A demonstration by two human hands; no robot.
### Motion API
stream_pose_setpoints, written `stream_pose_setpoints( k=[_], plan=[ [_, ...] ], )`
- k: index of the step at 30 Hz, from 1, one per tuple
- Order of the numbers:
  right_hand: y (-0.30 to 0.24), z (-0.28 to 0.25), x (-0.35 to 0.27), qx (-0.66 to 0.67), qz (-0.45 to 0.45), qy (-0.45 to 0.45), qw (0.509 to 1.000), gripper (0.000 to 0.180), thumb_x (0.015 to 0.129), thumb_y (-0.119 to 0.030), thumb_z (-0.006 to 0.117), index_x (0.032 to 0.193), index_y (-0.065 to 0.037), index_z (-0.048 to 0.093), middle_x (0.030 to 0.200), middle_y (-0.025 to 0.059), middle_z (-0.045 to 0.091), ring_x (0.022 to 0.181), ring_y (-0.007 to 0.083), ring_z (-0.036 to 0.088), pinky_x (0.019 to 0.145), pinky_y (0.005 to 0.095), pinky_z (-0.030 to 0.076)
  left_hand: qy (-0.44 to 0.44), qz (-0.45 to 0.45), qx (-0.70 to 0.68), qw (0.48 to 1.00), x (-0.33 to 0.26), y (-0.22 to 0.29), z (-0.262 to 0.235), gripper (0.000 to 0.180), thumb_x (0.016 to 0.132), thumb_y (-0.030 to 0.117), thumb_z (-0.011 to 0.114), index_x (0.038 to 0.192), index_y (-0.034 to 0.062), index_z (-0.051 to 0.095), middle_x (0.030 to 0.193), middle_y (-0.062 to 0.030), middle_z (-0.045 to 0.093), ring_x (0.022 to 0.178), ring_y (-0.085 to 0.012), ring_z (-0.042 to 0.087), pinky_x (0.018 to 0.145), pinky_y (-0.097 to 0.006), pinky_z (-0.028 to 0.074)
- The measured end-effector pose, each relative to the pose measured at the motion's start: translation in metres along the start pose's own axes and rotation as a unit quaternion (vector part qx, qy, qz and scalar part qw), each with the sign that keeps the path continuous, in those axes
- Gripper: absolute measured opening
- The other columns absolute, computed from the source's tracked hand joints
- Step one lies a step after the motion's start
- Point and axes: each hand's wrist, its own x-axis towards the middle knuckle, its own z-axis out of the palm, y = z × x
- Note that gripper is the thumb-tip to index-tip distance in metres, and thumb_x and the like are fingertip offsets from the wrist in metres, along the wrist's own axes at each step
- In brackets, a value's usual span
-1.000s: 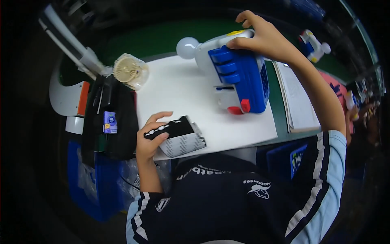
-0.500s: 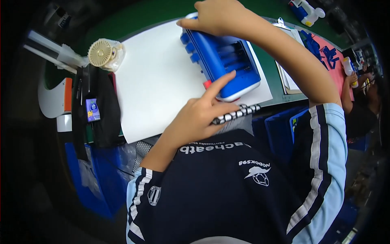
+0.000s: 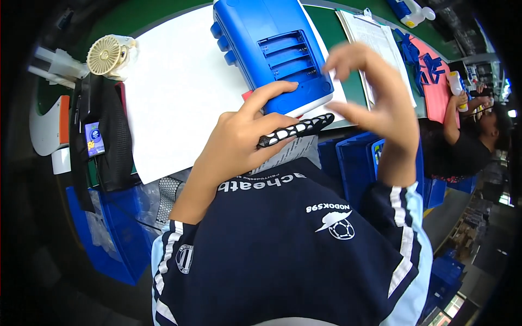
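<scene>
A blue plastic device (image 3: 247, 49) with a white rim lies on the white sheet, its uncovered battery compartment (image 3: 291, 54) facing up. The slots show metal contacts and no batteries. My left hand (image 3: 239, 133) rests its index finger on the device's near end. Between its other fingers it grips a slim black stick with white patches (image 3: 296, 130), whose exact kind I cannot make out. Off the device's near right corner hovers my right hand (image 3: 375, 92), smeared by motion, thumb and fingers apart with nothing seen between them.
A cream fan (image 3: 106, 55) and a black bag (image 3: 111, 125) with a purple packet (image 3: 93, 138) are at left. Right of the sheet is a clipboard (image 3: 375, 46), then blue parts on a pink mat (image 3: 437, 100). Blue bins (image 3: 348, 157) stand below the table; another person (image 3: 462, 130) sits far right.
My right hand has left the device's far end and come back to its near right side. The device now lies flatter with its battery compartment up.
</scene>
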Motion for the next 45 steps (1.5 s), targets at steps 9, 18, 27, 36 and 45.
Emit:
stream_pose_setpoints(
  k=[9, 18, 27, 36, 45],
  plan=[
    [-0.01, 0.046, -0.042, 0.073, 0.106, 0.087, 0.988, 0.016, 0.064, 0.002, 0.066, 0.074, -0.001, 0.054, 0.078, 0.0091, 0.054, 0.076, 0.0189, 0.054, 0.067, 0.0257, 0.042, -0.017, 0.006, -0.004, 1.0, 0.004, -0.003, 0.001, 0.027, 0.06, 0.002, 0.069, 0.086, 0.0072, 0.063, 0.119, -0.0122, 0.049, 0.081, -0.0192, 0.062, 0.065, -0.026, 0.049],
    [0.002, 0.035, -0.044, 0.104, 0.115, 0.073, 0.985, 0.017, 0.061, 0.003, 0.066, 0.072, -0.002, 0.055, 0.083, 0.0082, 0.051, 0.076, 0.0182, 0.052, 0.065, 0.026, 0.041, -0.003, -0.017, -0.01, 1.0, 0.003, -0.005, 0.005, 0.03, 0.06, 0.004, 0.07, 0.085, 0.0094, 0.054, 0.117, -0.0135, 0.051, 0.084, -0.0211, 0.061, 0.064, -0.026, 0.049],
    [0.034, 0.048, -0.041, 0.361, 0.248, 0.266, 0.859, 0.006, 0.072, 0.001, 0.061, 0.077, 0.002, 0.059, 0.101, 0.0089, 0.051, 0.09, 0.0135, 0.051, 0.079, 0.0237, 0.04, -0.006, 0.024, -0.006, 1.0, 0.003, -0.013, 0.009, 0.03, 0.063, 0.009, 0.071, 0.083, 0.0116, 0.049, 0.118, -0.0154, 0.051, 0.1, -0.0294, 0.056, 0.073, -0.031, 0.049],
    [0.035, 0.053, -0.039, 0.361, 0.268, 0.282, 0.848, 0.006, 0.071, 0.0, 0.061, 0.077, 0.002, 0.06, 0.101, 0.0084, 0.052, 0.085, 0.0125, 0.053, 0.079, 0.0235, 0.04, 0.012, 0.038, -0.007, 0.999, 0.002, -0.018, 0.012, 0.026, 0.063, 0.011, 0.07, 0.078, 0.0096, 0.049, 0.12, -0.0117, 0.051, 0.087, -0.0236, 0.06, 0.064, -0.026, 0.048],
    [0.035, 0.053, -0.038, 0.361, 0.272, 0.283, 0.846, 0.007, 0.071, -0.001, 0.063, 0.076, 0.001, 0.06, 0.1, 0.008, 0.053, 0.084, 0.012, 0.052, 0.078, 0.0234, 0.04, 0.005, 0.024, -0.006, 1.0, 0.0, -0.019, 0.012, 0.027, 0.063, 0.014, 0.071, 0.08, 0.0141, 0.05, 0.119, -0.0116, 0.052, 0.1, -0.0264, 0.057, 0.076, -0.03, 0.049]
  ],
)
